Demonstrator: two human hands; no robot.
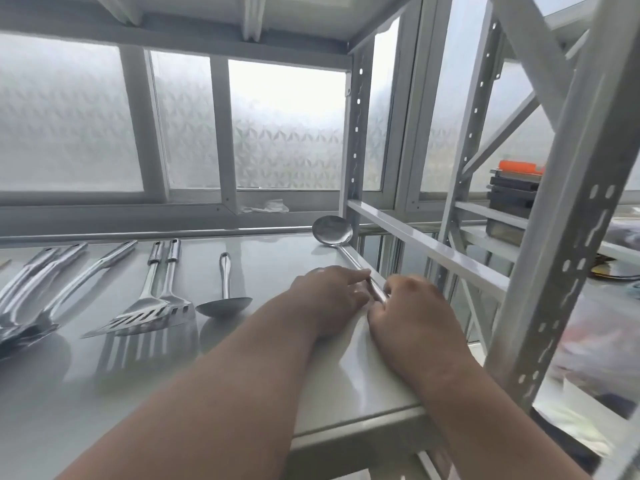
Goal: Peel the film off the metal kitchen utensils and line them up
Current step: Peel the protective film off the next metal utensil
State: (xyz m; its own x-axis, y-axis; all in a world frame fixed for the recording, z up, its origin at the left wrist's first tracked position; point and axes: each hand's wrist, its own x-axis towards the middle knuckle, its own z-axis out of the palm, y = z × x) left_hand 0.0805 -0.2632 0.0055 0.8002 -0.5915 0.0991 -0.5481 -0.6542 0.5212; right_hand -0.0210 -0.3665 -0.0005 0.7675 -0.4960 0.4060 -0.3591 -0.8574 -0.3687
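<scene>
Both hands, left hand (330,299) and right hand (408,306), pinch the ladle (333,232) handle between them; its bowl lies beyond, a spoon (224,303) to their left on the surface (138,393).

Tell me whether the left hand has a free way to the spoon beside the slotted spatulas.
Probably yes: the left hand rests on the ladle handle, and only bare shelf lies between it and the spoon.

Ladle (333,231) right of spoon (224,304)
</scene>
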